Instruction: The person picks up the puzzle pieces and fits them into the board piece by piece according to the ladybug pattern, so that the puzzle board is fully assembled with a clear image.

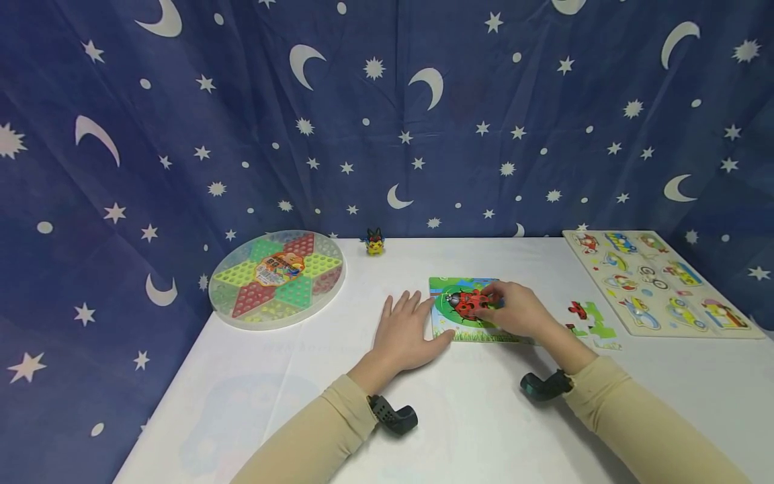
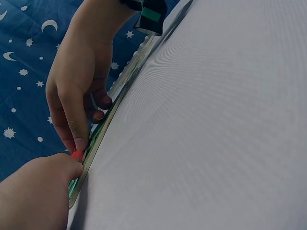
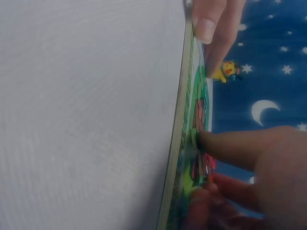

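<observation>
A white surface (image 1: 471,423) runs up to a dark blue curtain (image 1: 357,161) printed with white moons, stars, suns and dots; the cloth hangs in soft folds and fills the far side and the left. A pale bluish shape shows faintly in the surface's near left part. At the far left corner lies a round game board (image 1: 279,277) with a coloured star, and a small yellow figure (image 1: 375,243) stands near the curtain. At the far right lies a wooden picture board (image 1: 671,329) of vehicles and animals.

Between them, right of the middle, a ladybird puzzle (image 1: 462,306) lies flat. The left hand (image 1: 406,339) has its fingers spread and nearly straight at the puzzle's left side. The right hand (image 1: 520,309) has its fingers bent, pinching a red and green piece (image 1: 488,304) over the ladybird. Loose pieces (image 1: 595,319) lie just beside the puzzle, towards the picture board
</observation>
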Action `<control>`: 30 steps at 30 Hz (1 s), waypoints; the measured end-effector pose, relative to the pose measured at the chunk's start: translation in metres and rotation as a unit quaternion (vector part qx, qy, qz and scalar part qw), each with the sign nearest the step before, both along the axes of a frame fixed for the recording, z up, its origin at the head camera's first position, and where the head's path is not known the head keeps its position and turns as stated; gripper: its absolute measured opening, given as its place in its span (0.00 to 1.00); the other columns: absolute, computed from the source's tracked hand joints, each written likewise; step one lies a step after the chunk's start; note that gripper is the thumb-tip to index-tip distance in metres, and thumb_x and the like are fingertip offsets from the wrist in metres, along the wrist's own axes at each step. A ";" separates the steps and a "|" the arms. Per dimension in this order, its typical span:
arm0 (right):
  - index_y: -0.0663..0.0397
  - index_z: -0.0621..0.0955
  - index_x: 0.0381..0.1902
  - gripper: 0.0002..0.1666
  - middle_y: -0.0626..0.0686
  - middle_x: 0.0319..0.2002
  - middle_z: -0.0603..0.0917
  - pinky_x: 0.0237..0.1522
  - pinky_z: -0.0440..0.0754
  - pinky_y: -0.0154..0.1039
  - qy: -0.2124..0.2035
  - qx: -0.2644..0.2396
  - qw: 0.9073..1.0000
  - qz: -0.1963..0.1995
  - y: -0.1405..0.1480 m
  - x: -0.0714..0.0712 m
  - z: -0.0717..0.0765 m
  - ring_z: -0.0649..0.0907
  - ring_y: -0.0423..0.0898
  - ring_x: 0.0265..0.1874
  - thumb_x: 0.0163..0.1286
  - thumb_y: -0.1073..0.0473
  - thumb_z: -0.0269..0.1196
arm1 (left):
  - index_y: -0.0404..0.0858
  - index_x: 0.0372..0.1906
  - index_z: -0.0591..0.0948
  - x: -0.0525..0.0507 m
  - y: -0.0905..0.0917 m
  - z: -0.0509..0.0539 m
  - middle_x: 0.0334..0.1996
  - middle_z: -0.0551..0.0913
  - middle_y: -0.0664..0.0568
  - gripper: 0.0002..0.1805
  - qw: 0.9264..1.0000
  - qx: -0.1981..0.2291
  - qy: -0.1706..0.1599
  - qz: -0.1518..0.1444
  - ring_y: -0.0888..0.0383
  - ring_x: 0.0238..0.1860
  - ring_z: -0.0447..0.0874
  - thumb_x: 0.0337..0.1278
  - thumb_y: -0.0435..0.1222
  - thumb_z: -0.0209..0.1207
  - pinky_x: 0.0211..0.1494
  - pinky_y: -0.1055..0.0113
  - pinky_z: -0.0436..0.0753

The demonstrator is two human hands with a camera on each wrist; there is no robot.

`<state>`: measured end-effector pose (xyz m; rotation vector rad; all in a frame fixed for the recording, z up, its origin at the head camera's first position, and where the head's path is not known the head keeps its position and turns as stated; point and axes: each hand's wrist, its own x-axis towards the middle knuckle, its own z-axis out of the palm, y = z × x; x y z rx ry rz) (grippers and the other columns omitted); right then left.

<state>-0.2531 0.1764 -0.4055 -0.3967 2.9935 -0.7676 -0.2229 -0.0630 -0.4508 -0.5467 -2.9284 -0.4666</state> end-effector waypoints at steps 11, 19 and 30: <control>0.62 0.80 0.58 0.28 0.55 0.39 0.84 0.43 0.80 0.52 -0.007 -0.015 1.000 -0.003 -0.007 -0.001 -0.004 0.81 0.53 0.38 0.66 0.52 0.73 | 0.47 0.77 0.68 0.001 0.000 0.001 0.76 0.65 0.45 0.45 1.000 0.000 -0.003 -0.001 0.45 0.79 0.56 0.65 0.69 0.47 0.80 0.42 0.46; 0.53 0.87 0.49 0.17 0.47 0.31 0.84 0.35 0.77 0.44 0.035 -0.010 0.999 0.032 -0.004 -0.002 -0.009 0.79 0.47 0.31 0.66 0.53 0.73 | 0.48 0.78 0.68 0.002 0.000 0.001 0.76 0.65 0.45 0.44 1.000 0.000 -0.007 0.000 0.45 0.79 0.55 0.65 0.69 0.46 0.80 0.43 0.46; 0.54 0.91 0.48 0.16 0.55 0.42 0.91 0.41 0.84 0.53 0.073 0.055 0.995 0.044 -0.012 0.003 -0.003 0.87 0.56 0.43 0.67 0.52 0.72 | 0.47 0.77 0.69 0.001 0.000 0.002 0.76 0.65 0.45 0.45 1.000 -0.003 -0.003 0.000 0.46 0.79 0.55 0.65 0.69 0.46 0.80 0.43 0.47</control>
